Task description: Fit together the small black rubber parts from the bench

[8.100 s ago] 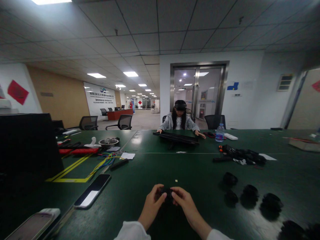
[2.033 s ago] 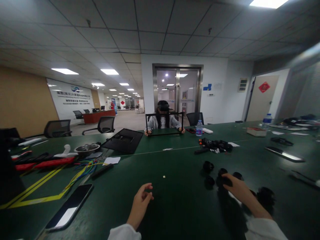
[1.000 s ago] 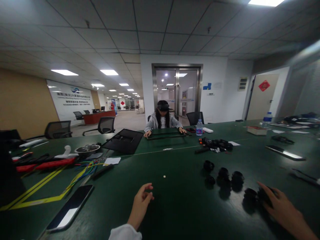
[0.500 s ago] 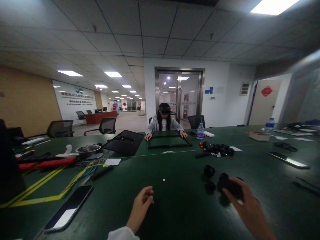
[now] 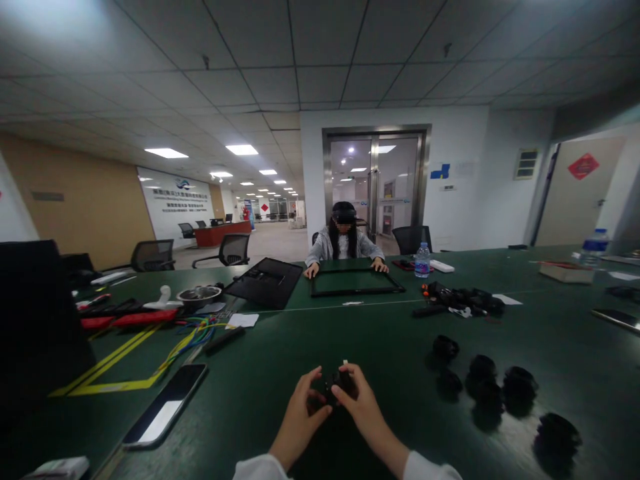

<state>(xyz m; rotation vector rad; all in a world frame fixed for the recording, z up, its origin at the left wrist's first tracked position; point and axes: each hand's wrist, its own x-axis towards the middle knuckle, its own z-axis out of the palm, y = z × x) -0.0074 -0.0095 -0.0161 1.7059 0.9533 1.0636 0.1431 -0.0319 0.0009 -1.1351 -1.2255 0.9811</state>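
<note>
Low in the middle of the head view, my right hand (image 5: 367, 413) grips a small black part (image 5: 336, 381) between thumb and fingers. What kind of part it is does not show, and the fingers hide some of it. My left hand (image 5: 299, 417) is cupped just left of the part. Its thumb and fingers are spread apart, and I cannot tell whether they touch the part. Several similar rounded black pieces (image 5: 519, 387) lie on the green table (image 5: 380, 333) to the right of my hands.
Across the table, a person (image 5: 345, 240) rests both hands on a thin black frame (image 5: 357, 291). A black panel (image 5: 267, 283) lies left of it. A phone (image 5: 167, 405), coloured wires (image 5: 187, 337) and red-handled tools are at the left. A water bottle (image 5: 423, 260) stands behind dark items (image 5: 465, 299).
My right hand has moved left from the black pieces to the middle, bringing the black part beside my left hand. The view has turned slightly left.
</note>
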